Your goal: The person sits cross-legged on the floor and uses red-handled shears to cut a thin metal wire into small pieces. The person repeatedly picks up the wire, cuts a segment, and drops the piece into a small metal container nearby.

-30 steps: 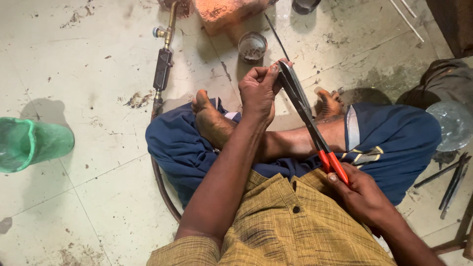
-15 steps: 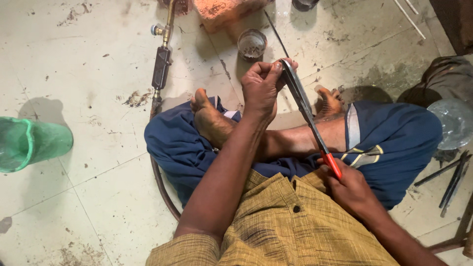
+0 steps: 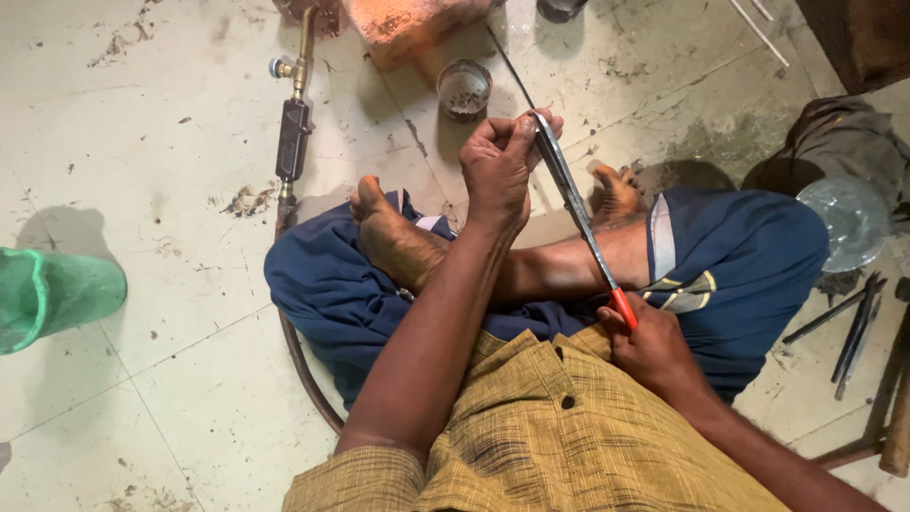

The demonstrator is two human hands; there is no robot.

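While my left hand (image 3: 500,166) pinches something too small to tell against the metal shears (image 3: 573,204), I judge my right hand (image 3: 652,349), closed on the red handles (image 3: 623,308), should squeeze slowly, the blades staying beyond the fingertips (image 3: 524,125).

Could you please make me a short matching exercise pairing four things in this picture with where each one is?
1. Shears
2. Torch
3. Green container
4. Small cup

A. On its side at the left edge
B. Beside the brick, at the top
C. Held between both hands
D. On the floor, left of the feet, joined to a hose

Pairs: 1-C, 2-D, 3-A, 4-B
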